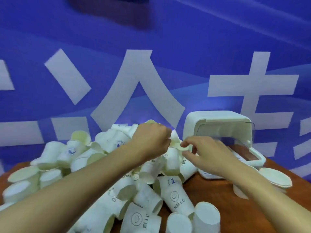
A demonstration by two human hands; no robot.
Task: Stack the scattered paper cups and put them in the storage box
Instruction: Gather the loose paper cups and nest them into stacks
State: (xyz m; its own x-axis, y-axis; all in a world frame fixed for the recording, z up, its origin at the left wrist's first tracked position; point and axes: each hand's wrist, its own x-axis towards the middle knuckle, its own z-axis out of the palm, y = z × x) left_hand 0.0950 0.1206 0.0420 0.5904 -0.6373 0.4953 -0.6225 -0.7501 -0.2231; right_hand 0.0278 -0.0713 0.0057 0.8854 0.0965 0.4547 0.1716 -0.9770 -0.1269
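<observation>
Several white paper cups (176, 197), some printed "HELLO", lie heaped across the brown table (218, 195). My left hand (151, 142) is closed over the top of the pile, and a cup (174, 134) pokes out past its knuckles. Just to its right, my right hand (208, 153) has its fingers spread, thumb and forefinger close to the rim of an upright cup (171, 158). The white storage box (215, 116) stands behind my right hand at the back right, its opening turned toward me; my hand hides part of its inside.
The box's lid (252, 159) lies flat beside it on the table. Two more cups (276, 179) rest at the right edge. A blue banner with large white characters (138, 81) rises directly behind the table.
</observation>
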